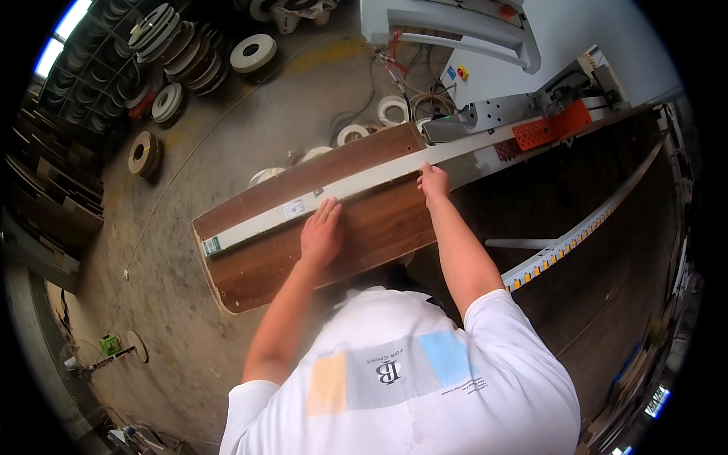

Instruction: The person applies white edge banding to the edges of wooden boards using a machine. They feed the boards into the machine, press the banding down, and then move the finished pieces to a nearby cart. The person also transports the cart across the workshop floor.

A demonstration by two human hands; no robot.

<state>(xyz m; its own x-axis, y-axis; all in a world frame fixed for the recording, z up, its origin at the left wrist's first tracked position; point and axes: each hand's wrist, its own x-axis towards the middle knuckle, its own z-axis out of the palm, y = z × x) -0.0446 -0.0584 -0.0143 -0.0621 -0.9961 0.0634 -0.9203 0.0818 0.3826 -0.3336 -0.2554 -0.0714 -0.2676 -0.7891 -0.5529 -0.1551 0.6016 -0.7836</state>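
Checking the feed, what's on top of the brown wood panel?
Both hands lie flat on the brown wood panel: left hand, right hand. A pale guide rail crosses it, covering a strip.

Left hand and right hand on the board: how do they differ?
The left hand lies flat, palm down, on the brown board, while the right hand presses its fingertips at the pale guide rail. The right hand sits nearer the machine; the left hand is farther back. Both are bare and empty.

My chest is hiding the near edge of the brown panel (326,227) (a fair stretch of it). My right hand (433,183) is covering its far corner, where it is meeting the machine rail (485,148).
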